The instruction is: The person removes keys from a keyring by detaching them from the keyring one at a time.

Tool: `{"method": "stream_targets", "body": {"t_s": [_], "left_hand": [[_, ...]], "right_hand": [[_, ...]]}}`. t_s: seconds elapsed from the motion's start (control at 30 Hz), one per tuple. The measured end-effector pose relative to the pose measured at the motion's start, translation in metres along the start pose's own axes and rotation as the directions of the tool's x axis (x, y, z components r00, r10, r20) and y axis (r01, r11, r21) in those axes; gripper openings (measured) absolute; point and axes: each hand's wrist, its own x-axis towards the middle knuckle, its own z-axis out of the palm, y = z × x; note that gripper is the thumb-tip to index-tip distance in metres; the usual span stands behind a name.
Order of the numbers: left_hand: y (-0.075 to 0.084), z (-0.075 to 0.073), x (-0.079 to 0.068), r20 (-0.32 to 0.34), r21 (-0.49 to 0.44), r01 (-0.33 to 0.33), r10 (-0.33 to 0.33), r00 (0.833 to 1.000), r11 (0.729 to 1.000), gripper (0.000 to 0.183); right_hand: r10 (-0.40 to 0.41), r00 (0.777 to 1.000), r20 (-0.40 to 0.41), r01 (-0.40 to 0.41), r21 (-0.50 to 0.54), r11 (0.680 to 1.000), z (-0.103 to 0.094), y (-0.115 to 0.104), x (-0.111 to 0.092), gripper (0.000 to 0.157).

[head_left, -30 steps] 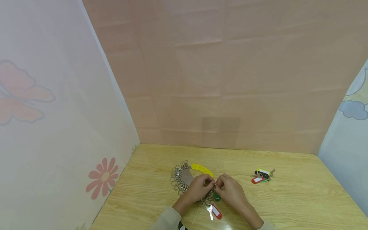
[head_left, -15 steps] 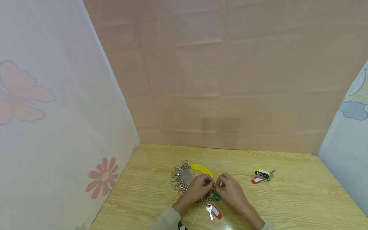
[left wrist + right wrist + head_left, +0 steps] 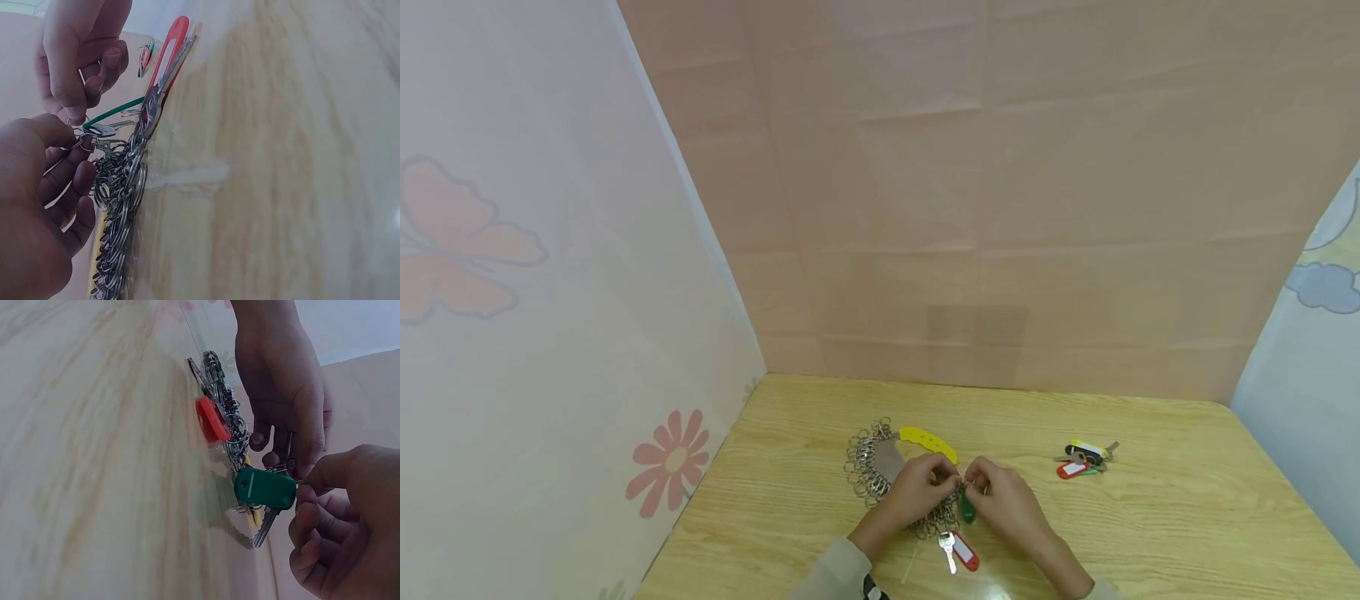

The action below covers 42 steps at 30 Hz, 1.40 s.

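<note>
My left hand [image 3: 917, 492] lies over a fan-shaped set of metal clasps and rings [image 3: 867, 468] with a yellow handle [image 3: 928, 441]. Its thumb and forefinger pinch a small key ring [image 3: 80, 144] joined to one clasp. Opposite, the fingertips of my right hand [image 3: 1007, 504] pinch the end of a green key tag [image 3: 265, 487], right by that ring. A silver key [image 3: 267, 526] hangs beside the green tag. Close to the front of the set, a red key tag [image 3: 967, 554] and another silver key [image 3: 947, 550] lie together on the table.
Farther right on the wooden table [image 3: 1187, 500] sits a small pile of keys with tags, among them a yellow tag [image 3: 1088, 447] and a red tag [image 3: 1072, 470]. Printed cloth walls [image 3: 550, 375] stand at the sides, and a plain pinkish one [image 3: 880, 208] at the back.
The right hand has shifted slightly downward, and more of the green key tag now shows below its fingers. The left hand has stayed in place on the ring.
</note>
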Motion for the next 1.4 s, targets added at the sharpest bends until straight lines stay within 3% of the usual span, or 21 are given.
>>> {"method": "stream_targets", "body": {"t_s": [0.5, 0.97, 1.4], "left_hand": [[-0.0003, -0.0003, -0.0010, -0.002, 0.035, -0.063, 0.063, 0.998, 0.997, 0.012], [0.0006, 0.0000, -0.0012, 0.010, -0.025, -0.009, 0.010, 1.000, 1.000, 0.010], [0.0044, -0.0011, -0.0017, 0.004, 0.010, -0.041, 0.041, 0.999, 0.999, 0.006]], "right_hand": [[0.057, 0.996, 0.066, -0.063, 0.109, 0.992, 0.0007, 0.0008, 0.0033, 0.008], [0.078, 0.993, 0.086, -0.091, 0.168, 0.982, 0.0018, 0.0020, 0.0055, 0.009], [0.058, 0.994, 0.093, -0.075, 0.197, 0.978, 0.0003, 0.0011, 0.0041, 0.008]]}}
